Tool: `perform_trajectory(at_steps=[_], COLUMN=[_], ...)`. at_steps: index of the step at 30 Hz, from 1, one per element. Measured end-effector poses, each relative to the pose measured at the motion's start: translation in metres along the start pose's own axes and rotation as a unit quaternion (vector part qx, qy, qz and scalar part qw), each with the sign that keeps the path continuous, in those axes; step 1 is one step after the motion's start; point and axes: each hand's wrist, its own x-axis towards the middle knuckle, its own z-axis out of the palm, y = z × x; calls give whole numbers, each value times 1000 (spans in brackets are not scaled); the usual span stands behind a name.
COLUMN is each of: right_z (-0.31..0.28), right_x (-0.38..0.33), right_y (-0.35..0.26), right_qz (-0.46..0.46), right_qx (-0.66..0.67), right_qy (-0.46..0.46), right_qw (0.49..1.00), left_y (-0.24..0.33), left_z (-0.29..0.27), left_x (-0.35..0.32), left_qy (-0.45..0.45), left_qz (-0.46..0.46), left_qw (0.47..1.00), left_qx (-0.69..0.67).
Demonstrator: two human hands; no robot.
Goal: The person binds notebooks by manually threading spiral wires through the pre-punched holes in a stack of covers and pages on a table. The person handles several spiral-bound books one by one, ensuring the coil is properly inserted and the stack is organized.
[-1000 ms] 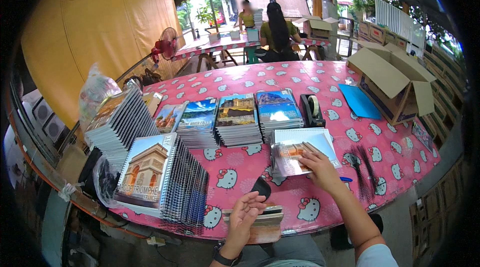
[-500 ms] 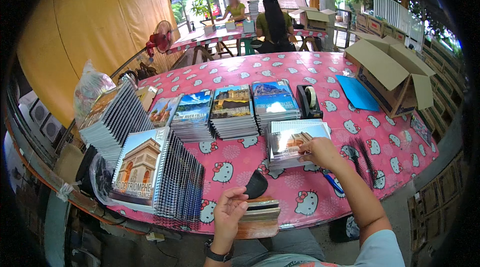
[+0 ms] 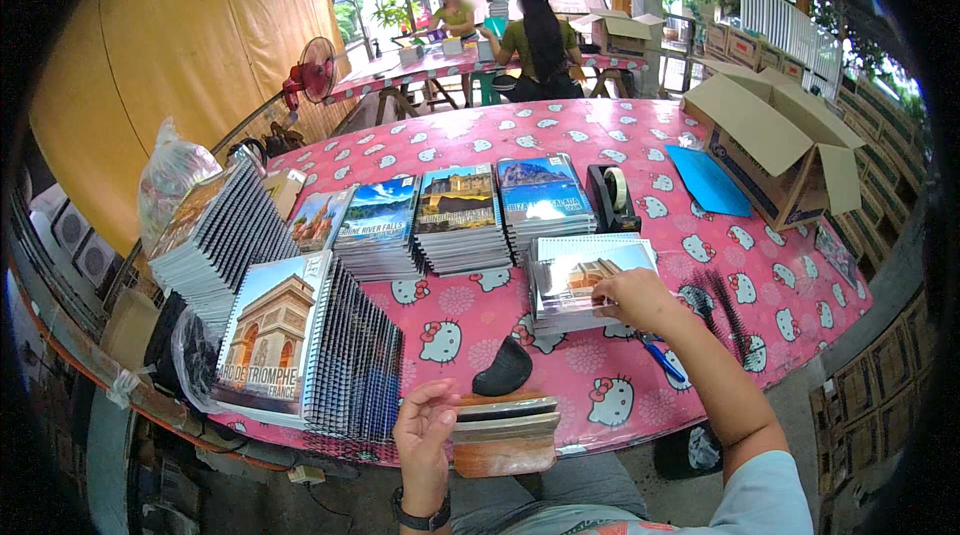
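Observation:
My right hand point(image 3: 645, 302) is closed at the lower right corner of a notebook point(image 3: 585, 267) with an arch on its cover, the top one of a low pile; its fingertips are partly hidden. My left hand point(image 3: 426, 427), a dark watch on its wrist, is open with slightly curled fingers and nothing in them. Right beside it, at the table's front edge, a brown wooden block point(image 3: 505, 435) with pale and dark layers juts out. Just beyond the block lies a black half-moon-shaped piece point(image 3: 503, 367).
Tall stacks of spiral notebooks point(image 3: 275, 340) stand at left, with further notebook stacks point(image 3: 460, 200) behind. A tape dispenser point(image 3: 612, 197), blue sheet point(image 3: 706, 180), open carton point(image 3: 780, 150), blue-handled tool point(image 3: 663, 362) and black spiral coils point(image 3: 725, 315) are also on the pink table. Two people sit beyond.
My left hand has drawn back leftward from the black piece, leaving it on the table. My right hand stays at the notebook's corner.

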Motion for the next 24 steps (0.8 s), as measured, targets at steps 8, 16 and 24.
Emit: perform_trajectory(at_steps=[8, 16, 24], right_z=[-10, -17, -11], right_x=[3, -1, -4], right_y=[-2, -11, -5], right_qz=[8, 39, 45], right_qx=[-5, 48, 95], right_qy=[-44, 35, 68], right_qw=[999, 997, 992], left_y=[-2, 11, -58], left_z=[-3, 18, 68], left_x=[0, 39, 133], left_qy=[-20, -131, -330], left_qz=[-3, 41, 93], left_qw=[1000, 965, 777], left_qx=[-19, 225, 528])
